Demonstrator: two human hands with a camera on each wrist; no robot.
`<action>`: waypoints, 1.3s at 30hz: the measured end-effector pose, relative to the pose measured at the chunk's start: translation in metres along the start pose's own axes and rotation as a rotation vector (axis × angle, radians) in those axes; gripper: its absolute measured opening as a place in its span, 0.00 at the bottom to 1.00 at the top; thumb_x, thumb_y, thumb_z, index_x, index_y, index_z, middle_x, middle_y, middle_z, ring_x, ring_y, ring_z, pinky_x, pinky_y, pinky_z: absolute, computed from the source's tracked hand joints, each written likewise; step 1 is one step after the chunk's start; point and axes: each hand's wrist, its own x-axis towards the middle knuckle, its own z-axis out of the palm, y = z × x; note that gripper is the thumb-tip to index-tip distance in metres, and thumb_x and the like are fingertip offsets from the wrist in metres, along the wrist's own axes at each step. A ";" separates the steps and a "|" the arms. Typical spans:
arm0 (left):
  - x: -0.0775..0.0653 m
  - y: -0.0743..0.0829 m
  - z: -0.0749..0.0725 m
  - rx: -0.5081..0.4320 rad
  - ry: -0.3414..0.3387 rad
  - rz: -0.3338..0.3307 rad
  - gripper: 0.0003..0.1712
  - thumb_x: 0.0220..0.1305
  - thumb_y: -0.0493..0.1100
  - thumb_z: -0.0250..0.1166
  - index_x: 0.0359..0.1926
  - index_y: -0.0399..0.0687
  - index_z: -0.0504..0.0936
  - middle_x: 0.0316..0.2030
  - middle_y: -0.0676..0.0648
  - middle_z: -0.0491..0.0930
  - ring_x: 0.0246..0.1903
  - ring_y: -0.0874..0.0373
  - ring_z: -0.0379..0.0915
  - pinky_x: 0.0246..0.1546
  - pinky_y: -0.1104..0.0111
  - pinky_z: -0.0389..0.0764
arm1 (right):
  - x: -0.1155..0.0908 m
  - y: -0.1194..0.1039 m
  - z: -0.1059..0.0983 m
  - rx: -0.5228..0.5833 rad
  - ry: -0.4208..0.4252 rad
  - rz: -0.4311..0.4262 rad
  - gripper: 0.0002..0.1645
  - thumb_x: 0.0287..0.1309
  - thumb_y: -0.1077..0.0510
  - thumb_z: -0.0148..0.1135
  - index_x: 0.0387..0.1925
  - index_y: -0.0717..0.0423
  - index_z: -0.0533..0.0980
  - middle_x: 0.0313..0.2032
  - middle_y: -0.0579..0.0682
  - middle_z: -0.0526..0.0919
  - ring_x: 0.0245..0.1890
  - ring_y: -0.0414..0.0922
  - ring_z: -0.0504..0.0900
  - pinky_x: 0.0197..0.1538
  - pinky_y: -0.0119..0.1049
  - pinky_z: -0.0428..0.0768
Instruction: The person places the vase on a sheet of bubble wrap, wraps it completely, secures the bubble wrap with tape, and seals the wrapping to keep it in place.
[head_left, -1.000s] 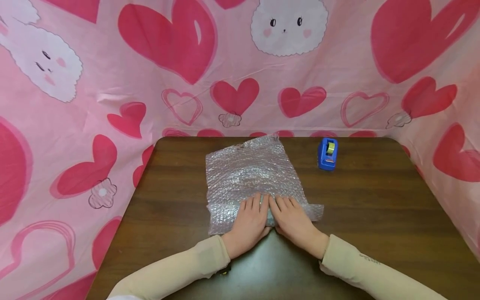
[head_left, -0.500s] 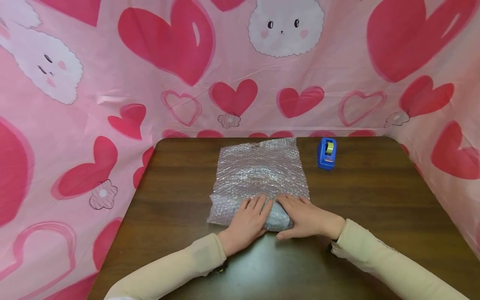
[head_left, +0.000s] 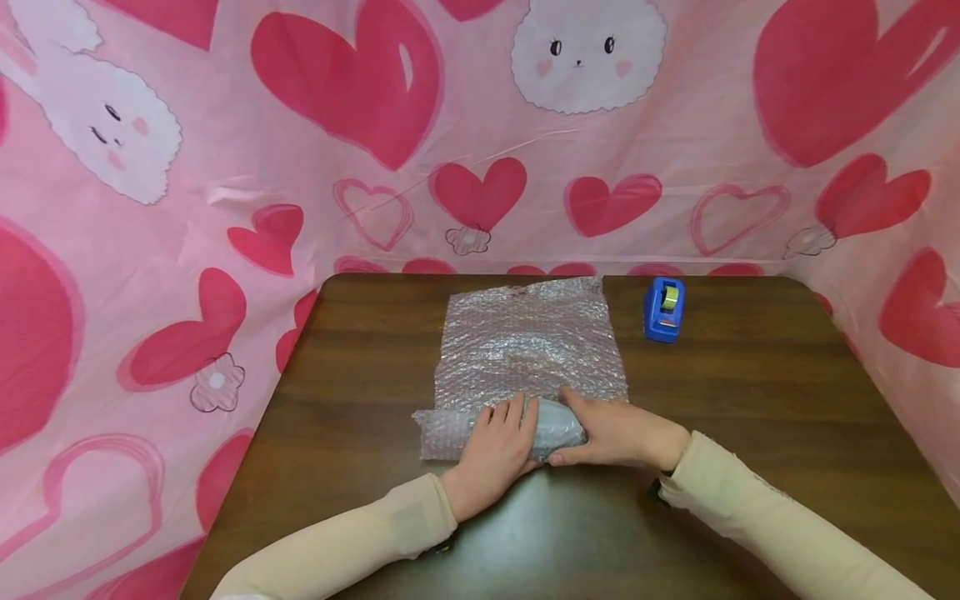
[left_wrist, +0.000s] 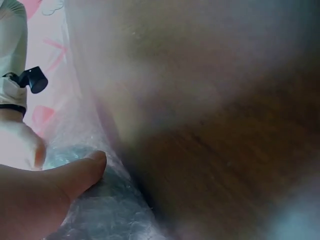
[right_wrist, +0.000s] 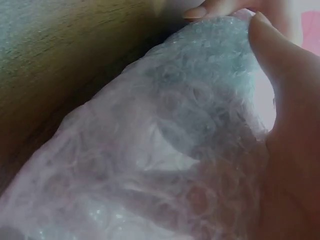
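- Gripping bubble-wrapped bundle on tabletop: left hand, fingers over top, thumb on near side.
- Right hand: curled round bundle's right end.
- Head view alone: blue tape dispenser.

bubble wrap: clear plastic, bumpy and very shiny, in the middle of the frame
table: looks like wood, smooth, with a soft shine at the bottom of the frame
tape holder: smooth, shiny plastic
wall sheet: looks like thin cloth, dull, wrinkly, across the top
sleeves: soft-looking cloth, not shiny
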 end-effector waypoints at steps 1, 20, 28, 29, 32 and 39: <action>0.000 -0.001 0.000 0.008 0.001 0.004 0.54 0.53 0.73 0.74 0.69 0.42 0.73 0.61 0.41 0.78 0.52 0.51 0.79 0.49 0.59 0.81 | 0.000 -0.001 0.000 0.000 0.006 0.004 0.71 0.54 0.21 0.65 0.78 0.68 0.55 0.66 0.67 0.77 0.61 0.61 0.81 0.64 0.69 0.71; -0.004 -0.007 0.003 -0.078 0.039 0.064 0.56 0.60 0.79 0.62 0.72 0.42 0.70 0.64 0.40 0.77 0.53 0.48 0.78 0.45 0.56 0.78 | -0.014 -0.035 0.022 -0.227 0.210 -0.063 0.63 0.62 0.23 0.60 0.78 0.66 0.58 0.73 0.65 0.68 0.72 0.62 0.68 0.68 0.72 0.64; -0.006 -0.003 -0.003 -0.046 0.032 0.047 0.53 0.58 0.79 0.63 0.70 0.45 0.73 0.63 0.41 0.77 0.53 0.49 0.79 0.45 0.56 0.79 | -0.015 -0.013 0.006 0.010 0.035 0.046 0.56 0.73 0.26 0.46 0.80 0.66 0.54 0.75 0.67 0.63 0.74 0.65 0.65 0.70 0.73 0.59; -0.006 -0.003 -0.003 -0.044 0.034 0.044 0.53 0.58 0.79 0.63 0.70 0.45 0.73 0.63 0.40 0.77 0.53 0.48 0.79 0.45 0.56 0.80 | -0.015 -0.011 0.005 0.039 0.011 0.049 0.56 0.74 0.27 0.46 0.81 0.66 0.51 0.76 0.67 0.63 0.73 0.64 0.66 0.70 0.72 0.60; -0.006 -0.003 -0.003 -0.034 0.050 0.024 0.54 0.57 0.80 0.63 0.69 0.45 0.74 0.62 0.40 0.78 0.53 0.49 0.80 0.45 0.56 0.80 | -0.015 -0.007 0.003 0.102 -0.036 0.045 0.59 0.73 0.28 0.48 0.82 0.65 0.43 0.76 0.65 0.63 0.70 0.62 0.72 0.70 0.66 0.66; -0.004 0.000 -0.001 -0.015 0.060 -0.009 0.53 0.56 0.81 0.62 0.67 0.45 0.76 0.60 0.42 0.81 0.51 0.50 0.82 0.44 0.57 0.81 | -0.012 -0.004 -0.002 0.089 -0.047 0.054 0.64 0.69 0.25 0.51 0.82 0.65 0.41 0.72 0.63 0.71 0.60 0.58 0.83 0.64 0.61 0.76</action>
